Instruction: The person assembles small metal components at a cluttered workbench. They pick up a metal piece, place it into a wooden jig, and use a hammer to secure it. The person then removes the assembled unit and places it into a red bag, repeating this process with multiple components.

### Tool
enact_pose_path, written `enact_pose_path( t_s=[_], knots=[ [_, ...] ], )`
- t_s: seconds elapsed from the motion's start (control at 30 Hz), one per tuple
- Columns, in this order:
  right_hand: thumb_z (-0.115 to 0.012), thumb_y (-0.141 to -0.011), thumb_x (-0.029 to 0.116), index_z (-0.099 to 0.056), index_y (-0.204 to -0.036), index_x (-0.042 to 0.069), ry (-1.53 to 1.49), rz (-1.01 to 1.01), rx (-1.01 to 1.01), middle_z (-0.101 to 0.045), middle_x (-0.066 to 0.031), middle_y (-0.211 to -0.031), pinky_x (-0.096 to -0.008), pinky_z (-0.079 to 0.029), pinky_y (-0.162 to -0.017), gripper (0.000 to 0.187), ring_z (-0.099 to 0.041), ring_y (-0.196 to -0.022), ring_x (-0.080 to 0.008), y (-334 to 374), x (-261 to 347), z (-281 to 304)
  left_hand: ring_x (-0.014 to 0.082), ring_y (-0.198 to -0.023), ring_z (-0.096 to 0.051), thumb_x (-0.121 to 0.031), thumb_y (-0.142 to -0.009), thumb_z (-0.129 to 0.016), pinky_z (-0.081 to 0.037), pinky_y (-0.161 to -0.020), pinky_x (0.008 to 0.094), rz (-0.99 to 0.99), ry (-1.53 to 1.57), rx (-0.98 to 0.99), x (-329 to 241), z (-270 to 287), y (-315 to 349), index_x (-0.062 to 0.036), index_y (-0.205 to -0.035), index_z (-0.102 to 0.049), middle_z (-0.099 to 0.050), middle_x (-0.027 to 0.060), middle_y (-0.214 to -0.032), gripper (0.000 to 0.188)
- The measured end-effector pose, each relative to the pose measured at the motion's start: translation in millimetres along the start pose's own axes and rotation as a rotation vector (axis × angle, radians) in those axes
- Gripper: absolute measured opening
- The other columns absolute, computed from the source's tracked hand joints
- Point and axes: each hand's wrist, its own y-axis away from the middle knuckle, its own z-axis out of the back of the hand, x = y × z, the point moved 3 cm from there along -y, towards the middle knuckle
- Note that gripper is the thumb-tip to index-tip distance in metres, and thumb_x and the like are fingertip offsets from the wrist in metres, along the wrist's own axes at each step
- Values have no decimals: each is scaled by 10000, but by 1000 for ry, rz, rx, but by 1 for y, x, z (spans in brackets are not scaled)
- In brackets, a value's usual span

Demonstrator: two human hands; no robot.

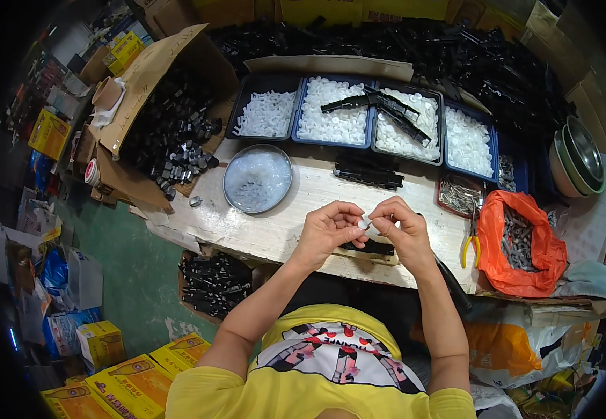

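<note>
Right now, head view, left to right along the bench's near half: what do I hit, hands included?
Cardboard box of dark parts → round dish → left hand → right hand → yellow-handled pliers → orange-red bag.

A pale worktable (310, 171) carries a round grey dish (255, 211) at left, rectangular blue plastic trays (331, 144) far, an orange plastic bag (490, 241) right.

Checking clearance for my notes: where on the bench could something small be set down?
Bare bench shows between the round dish and the left hand, and between the right hand and the yellow pliers. It is crowded at the back, where bins stand side by side, and at right, around the orange bag.
</note>
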Motion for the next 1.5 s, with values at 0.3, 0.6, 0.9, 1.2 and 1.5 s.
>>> enact_pose_path(
  t_s=[0.3,0.6,0.9,1.2,1.5],
  knots=[
    [-631,-779,80,-621,-809,48,229,167,4,-547,-23,-794,-287,-376,-683,45,-507,-766,-171,-3,9,-7,149,-755,-613,57,-791,-602,-551,-679,262,-18,-12,15,0,-3,4,33,-1082,-516,-583,101,-889,305],
    [-640,-764,93,-626,-783,92,355,188,-22,-544,8,-783,-304,-296,-726,24,-493,-806,-166,1,13,-9,133,-757,-607,60,-790,-601,-543,-680,252,-45,-56,4,3,-4,6,29,-1097,-513,-583,93,-889,321],
    [-639,-761,84,-619,-768,82,373,189,-52,-554,1,-755,-306,-301,-715,21,-499,-776,-171,4,8,-8,125,-751,-606,69,-789,-597,-542,-681,243,-46,-69,-29,8,-2,8,32,-1089,-521,-577,78,-874,312],
    [-628,-768,86,-620,-780,75,393,195,-22,-556,-3,-775,-307,-297,-724,18,-502,-784,-174,4,5,-13,114,-751,-600,68,-791,-595,-536,-676,239,-82,-91,-29,10,-2,7,21,-1109,-521,-584,74,-874,330],
    [-640,-746,20,-625,-835,46,272,197,-169,-560,-51,-816,-293,-385,-700,94,-526,-763,-197,12,1,-11,120,-665,-604,-4,-815,-611,-529,-592,236,31,39,-77,17,7,13,16,-1020,-601,-604,76,-820,206]
  ],
)
